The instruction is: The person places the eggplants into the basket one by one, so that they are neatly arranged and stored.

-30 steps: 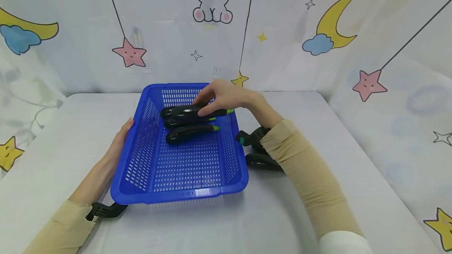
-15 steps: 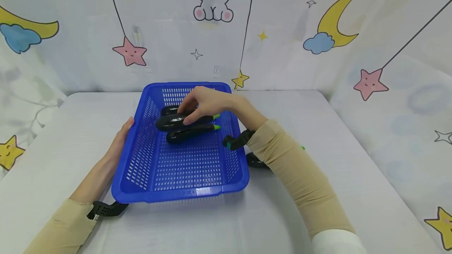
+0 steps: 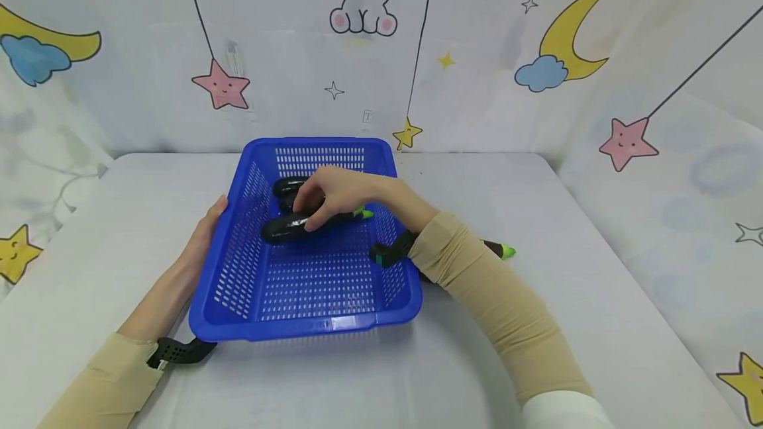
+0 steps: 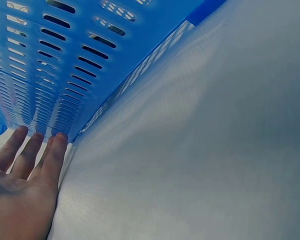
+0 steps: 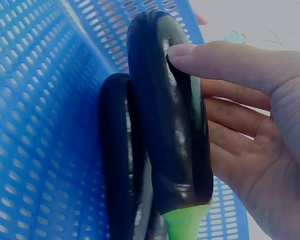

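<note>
A dark, glossy eggplant (image 3: 285,229) with a green stem end is pinched in my right hand (image 3: 344,189), inside the blue perforated basket (image 3: 310,330). Seen from the right wrist, the thumb presses one side of that eggplant (image 5: 165,115) and the fingers lie behind it. Beside it shows another eggplant (image 5: 115,150). More eggplants (image 3: 289,185) lie toward the basket's back, partly covered by the right hand. My left hand (image 3: 201,240) touches the basket's left side; in the left wrist view its straight fingers (image 4: 55,157) reach up against the slotted wall.
Right of the basket, an eggplant (image 3: 493,247) lies on the white-covered table (image 3: 572,296), mostly hidden behind the right forearm. A printed cloth backdrop (image 3: 477,38) hangs behind the table.
My right hand has moved left and toward the front of the basket with the eggplant, which now overlaps the frontmost one. The left hand stays on the basket's side.
</note>
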Available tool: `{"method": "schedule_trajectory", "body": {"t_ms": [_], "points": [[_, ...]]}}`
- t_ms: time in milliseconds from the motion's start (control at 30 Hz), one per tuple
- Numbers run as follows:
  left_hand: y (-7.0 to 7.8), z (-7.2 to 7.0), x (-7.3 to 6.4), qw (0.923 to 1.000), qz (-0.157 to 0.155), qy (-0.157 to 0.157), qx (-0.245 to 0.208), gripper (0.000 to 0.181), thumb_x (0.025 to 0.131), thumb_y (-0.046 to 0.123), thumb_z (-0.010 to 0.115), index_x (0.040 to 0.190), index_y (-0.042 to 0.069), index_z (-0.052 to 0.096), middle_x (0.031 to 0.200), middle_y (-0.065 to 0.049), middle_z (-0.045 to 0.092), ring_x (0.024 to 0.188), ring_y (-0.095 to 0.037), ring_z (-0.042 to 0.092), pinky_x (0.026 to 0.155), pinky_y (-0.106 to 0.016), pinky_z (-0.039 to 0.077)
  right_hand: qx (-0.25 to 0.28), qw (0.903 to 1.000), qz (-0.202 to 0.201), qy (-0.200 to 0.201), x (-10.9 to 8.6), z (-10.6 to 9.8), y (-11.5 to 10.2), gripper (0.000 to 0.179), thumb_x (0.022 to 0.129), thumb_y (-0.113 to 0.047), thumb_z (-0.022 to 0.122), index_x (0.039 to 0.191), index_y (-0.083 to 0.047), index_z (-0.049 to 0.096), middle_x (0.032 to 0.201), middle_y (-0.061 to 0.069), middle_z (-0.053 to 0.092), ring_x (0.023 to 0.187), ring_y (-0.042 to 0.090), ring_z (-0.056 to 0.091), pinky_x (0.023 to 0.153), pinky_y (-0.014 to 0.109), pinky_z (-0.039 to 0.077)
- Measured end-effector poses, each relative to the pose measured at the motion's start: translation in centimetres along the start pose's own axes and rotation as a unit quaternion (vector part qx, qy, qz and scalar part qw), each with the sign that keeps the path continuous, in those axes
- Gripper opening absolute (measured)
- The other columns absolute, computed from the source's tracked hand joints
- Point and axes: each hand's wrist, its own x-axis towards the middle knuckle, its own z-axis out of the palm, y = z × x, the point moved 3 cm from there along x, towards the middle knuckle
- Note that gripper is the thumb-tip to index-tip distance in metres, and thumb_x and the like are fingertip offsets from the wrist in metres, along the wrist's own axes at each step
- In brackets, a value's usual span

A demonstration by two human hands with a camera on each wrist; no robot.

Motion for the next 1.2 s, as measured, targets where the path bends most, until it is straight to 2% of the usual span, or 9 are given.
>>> {"method": "schedule_trajectory", "body": {"t_ms": [167, 400, 533, 700, 867, 1033, 1200], "points": [[0.0, -0.1, 0.0, 1.0, 0.0, -0.002, -0.001, 0.08, 0.099, 0.065, 0.024, 0.161, 0.023, -0.004, 0.153, -0.013, 0.023, 0.121, -0.014, 0.055, 0.095, -0.038, 0.051, -0.004, 1.0, -0.003, -0.003, 0.2, 0.7, 0.4, 0.03, 0.088, -0.018, 0.079, 0.115, -0.008, 0.072, 0.105, 0.001, 0.073, 0.095, 0.01, 0.067, 0.09, 0.023, 0.051], [0.0, -0.2, 0.1, 1.0, 0.001, 0.0, -0.004, 0.082, 0.099, 0.066, 0.026, 0.161, 0.021, -0.004, 0.152, -0.011, 0.025, 0.121, -0.013, 0.055, 0.095, -0.037, 0.051, 0.001, 0.9999, -0.016, -0.003, 0.3, 1.0, 0.6, 0.03, 0.086, -0.017, 0.081, 0.113, -0.008, 0.073, 0.105, 0.002, 0.074, 0.095, 0.011, 0.068, 0.09, 0.023, 0.052], [0.0, -0.2, 0.2, 1.0, 0.006, 0.001, -0.003, 0.083, 0.099, 0.066, 0.027, 0.161, 0.021, -0.005, 0.153, -0.012, 0.024, 0.123, -0.015, 0.052, 0.095, -0.036, 0.051, -0.001, 0.9999, -0.01, -0.004, 0.3, 1.3, 0.8, 0.029, 0.085, -0.018, 0.082, 0.112, -0.009, 0.074, 0.105, 0.001, 0.074, 0.095, 0.009, 0.068, 0.091, 0.022, 0.051], [0.0, -0.2, 0.3, 0.9999, 0.008, 0.004, -0.006, 0.083, 0.099, 0.066, 0.027, 0.161, 0.02, -0.004, 0.148, -0.007, 0.029, 0.124, -0.017, 0.049, 0.095, -0.035, 0.05, -0.002, 0.9999, 0.013, -0.004, 0.2, 1.6, 1.3, 0.031, 0.084, -0.018, 0.083, 0.113, -0.01, 0.074, 0.108, 0.001, 0.074, 0.097, 0.009, 0.067, 0.09, 0.022, 0.052], [0.0, -0.2, 0.2, 0.9999, 0.005, 0.009, -0.005, 0.081, 0.1, 0.064, 0.026, 0.161, 0.021, -0.004, 0.146, -0.005, 0.031, 0.123, -0.017, 0.049, 0.095, -0.035, 0.051, -0.001, 0.9998, 0.018, 0.001, 0.2, 1.9, 1.6, 0.032, 0.083, -0.017, 0.084, 0.113, -0.009, 0.075, 0.108, 0.001, 0.074, 0.097, 0.009, 0.068, 0.09, 0.022, 0.052], [0.0, -0.2, 0.2, 0.9999, 0.003, 0.009, -0.007, 0.082, 0.1, 0.064, 0.026, 0.161, 0.02, -0.004, 0.145, -0.005, 0.034, 0.122, -0.016, 0.051, 0.095, -0.035, 0.051, -0.003, 0.9998, 0.018, 0.01, 0.2, 2.1, 1.8, 0.032, 0.083, -0.017, 0.084, 0.113, -0.009, 0.074, 0.107, 0.0, 0.074, 0.097, 0.007, 0.068, 0.09, 0.021, 0.052], [0.0, -0.2, 0.2, 0.9998, 0.006, 0.006, -0.018, 0.082, 0.1, 0.063, 0.028, 0.161, 0.017, -0.001, 0.138, -0.003, 0.044, 0.114, -0.015, 0.056, 0.09, -0.034, 0.054, -0.009, 0.9997, 0.021, 0.007, 0.2, 2.4, 2.0, 0.03, 0.083, -0.019, 0.084, 0.11, -0.01, 0.075, 0.105, 0.0, 0.075, 0.095, 0.006, 0.068, 0.089, 0.021, 0.052]]}}
